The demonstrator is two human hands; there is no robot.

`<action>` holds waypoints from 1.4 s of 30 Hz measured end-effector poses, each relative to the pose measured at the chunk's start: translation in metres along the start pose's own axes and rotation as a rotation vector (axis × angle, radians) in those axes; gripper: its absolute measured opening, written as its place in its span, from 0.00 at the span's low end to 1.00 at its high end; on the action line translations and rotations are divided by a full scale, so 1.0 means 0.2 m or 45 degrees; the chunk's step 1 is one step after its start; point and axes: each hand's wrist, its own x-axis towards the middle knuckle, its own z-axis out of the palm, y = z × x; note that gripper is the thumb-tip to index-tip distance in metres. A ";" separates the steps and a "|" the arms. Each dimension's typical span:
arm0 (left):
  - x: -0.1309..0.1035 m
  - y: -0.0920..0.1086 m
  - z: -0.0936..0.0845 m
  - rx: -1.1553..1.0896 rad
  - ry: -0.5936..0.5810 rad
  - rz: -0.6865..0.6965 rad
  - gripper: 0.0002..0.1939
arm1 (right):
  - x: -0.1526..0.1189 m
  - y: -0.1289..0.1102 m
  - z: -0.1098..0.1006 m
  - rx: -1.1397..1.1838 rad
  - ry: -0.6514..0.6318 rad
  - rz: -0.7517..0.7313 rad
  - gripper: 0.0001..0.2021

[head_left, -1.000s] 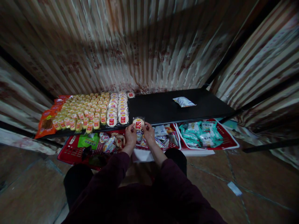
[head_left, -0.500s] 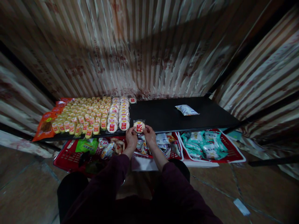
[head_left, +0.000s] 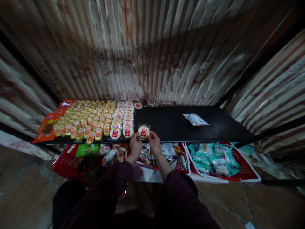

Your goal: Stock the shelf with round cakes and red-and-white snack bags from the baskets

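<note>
Round cream-coloured cake in clear plastic with a red label point(head_left: 144, 131) is at the front edge of a flat black shelf point(head_left: 166, 122), its wrapper pinched between closed fingertips: left hand point(head_left: 135, 145) at eight o'clock, right hand point(head_left: 154, 143) at four.

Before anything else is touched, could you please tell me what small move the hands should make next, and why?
I would probably settle the round packet on the black shelf and release it: the left hand and right hand hold it at the front edge, beside the row of similar round packets.
</note>
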 end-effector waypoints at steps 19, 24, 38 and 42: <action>0.08 0.04 0.05 0.018 0.012 0.074 0.19 | 0.16 0.00 0.03 -0.143 0.041 -0.033 0.18; 0.10 0.04 0.07 0.012 -0.002 0.095 0.19 | 0.21 0.00 0.03 -0.185 0.027 -0.022 0.19; 0.18 0.02 0.18 -0.036 -0.036 0.066 0.22 | 0.35 0.02 0.08 -0.151 0.034 -0.059 0.18; 0.21 0.04 0.22 -0.060 -0.062 0.047 0.24 | 0.40 0.01 0.08 -0.147 0.021 -0.083 0.17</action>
